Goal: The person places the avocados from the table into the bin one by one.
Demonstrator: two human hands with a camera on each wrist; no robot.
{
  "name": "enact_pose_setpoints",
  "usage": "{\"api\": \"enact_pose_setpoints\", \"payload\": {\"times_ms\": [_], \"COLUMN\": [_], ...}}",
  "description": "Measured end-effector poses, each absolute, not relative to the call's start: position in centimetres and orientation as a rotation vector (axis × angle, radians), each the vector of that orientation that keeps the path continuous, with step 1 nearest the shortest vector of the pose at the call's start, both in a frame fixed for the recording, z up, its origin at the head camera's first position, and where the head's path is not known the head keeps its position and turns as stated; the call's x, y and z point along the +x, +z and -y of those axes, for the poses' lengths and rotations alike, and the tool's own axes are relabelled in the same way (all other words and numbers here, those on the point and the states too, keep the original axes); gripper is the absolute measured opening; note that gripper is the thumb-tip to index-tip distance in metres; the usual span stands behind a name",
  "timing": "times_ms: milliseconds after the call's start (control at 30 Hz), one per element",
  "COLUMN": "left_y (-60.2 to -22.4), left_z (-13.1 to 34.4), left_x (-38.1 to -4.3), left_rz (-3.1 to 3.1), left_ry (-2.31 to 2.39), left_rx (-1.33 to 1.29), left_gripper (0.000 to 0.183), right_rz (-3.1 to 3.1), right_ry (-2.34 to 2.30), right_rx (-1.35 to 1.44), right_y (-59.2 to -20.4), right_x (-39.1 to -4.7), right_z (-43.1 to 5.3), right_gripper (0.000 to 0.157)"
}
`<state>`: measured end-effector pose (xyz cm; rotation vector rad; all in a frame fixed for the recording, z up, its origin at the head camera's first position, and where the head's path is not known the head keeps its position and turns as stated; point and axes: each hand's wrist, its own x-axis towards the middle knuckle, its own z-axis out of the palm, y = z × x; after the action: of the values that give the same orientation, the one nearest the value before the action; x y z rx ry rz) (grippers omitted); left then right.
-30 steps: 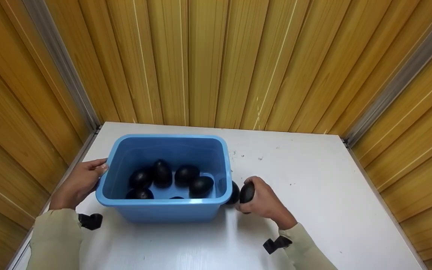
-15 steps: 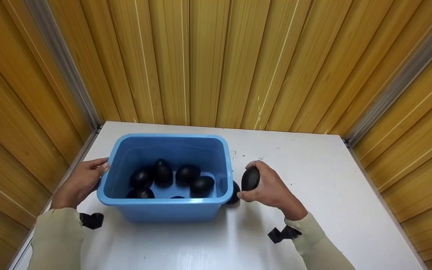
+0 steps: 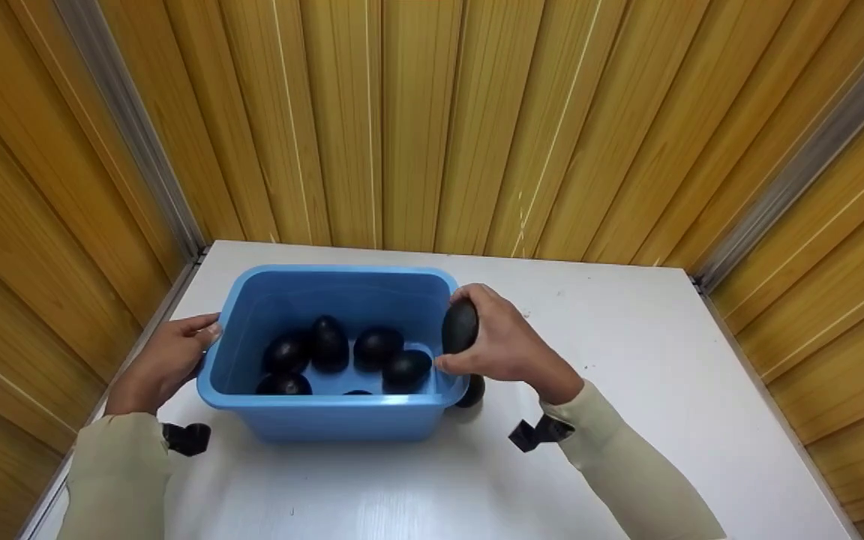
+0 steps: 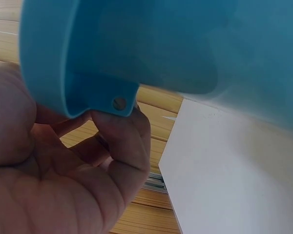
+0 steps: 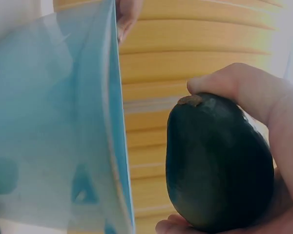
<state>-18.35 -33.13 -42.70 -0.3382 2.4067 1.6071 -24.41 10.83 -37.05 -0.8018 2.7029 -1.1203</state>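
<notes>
A blue plastic bin (image 3: 327,420) stands on the white table with several dark avocados (image 3: 378,346) on its floor. At its left side my left hand (image 3: 166,361) grips the rim, fingers curled under the lip (image 4: 105,97) in the left wrist view. My right hand (image 3: 503,337) holds another avocado (image 3: 460,327) between thumb and fingers, raised at the bin's right rim. The right wrist view shows that avocado's brown stem end (image 5: 190,100), apart from the bin's wall. One more avocado (image 3: 472,391) lies on the table against the bin's right side, partly hidden.
Yellow wood-look panels (image 3: 417,127) wall the table in at the back and both sides, with grey metal posts (image 3: 136,127) in the corners. The white tabletop (image 3: 627,390) stretches to the right and front of the bin, with small specks on it.
My right hand has lifted the avocado from the table beside the bin, then carried it up and left to the right rim. My left hand keeps its place on the bin.
</notes>
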Motion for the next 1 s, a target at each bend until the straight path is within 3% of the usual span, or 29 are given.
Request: {"api": "enact_pose_setpoints", "payload": {"times_ms": [800,1000], "left_y": [-42.3,-42.4], "left_z": [33.3,33.1], "left_x": [-18.3,-18.3], "left_rz": [-2.393,-2.404], "left_ry": [1.589,1.594], "left_rx": [-0.355,-0.349], "left_gripper": [0.058,0.057], "right_rz": [-2.617,-2.604], "right_ry": [-0.666,-0.601], "right_rx": [-1.066,-1.105], "right_y": [-34.2,-34.6], "right_x": [-25.7,-25.9], "right_z": [1.6,3.3], "right_gripper": [0.082,0.076]}}
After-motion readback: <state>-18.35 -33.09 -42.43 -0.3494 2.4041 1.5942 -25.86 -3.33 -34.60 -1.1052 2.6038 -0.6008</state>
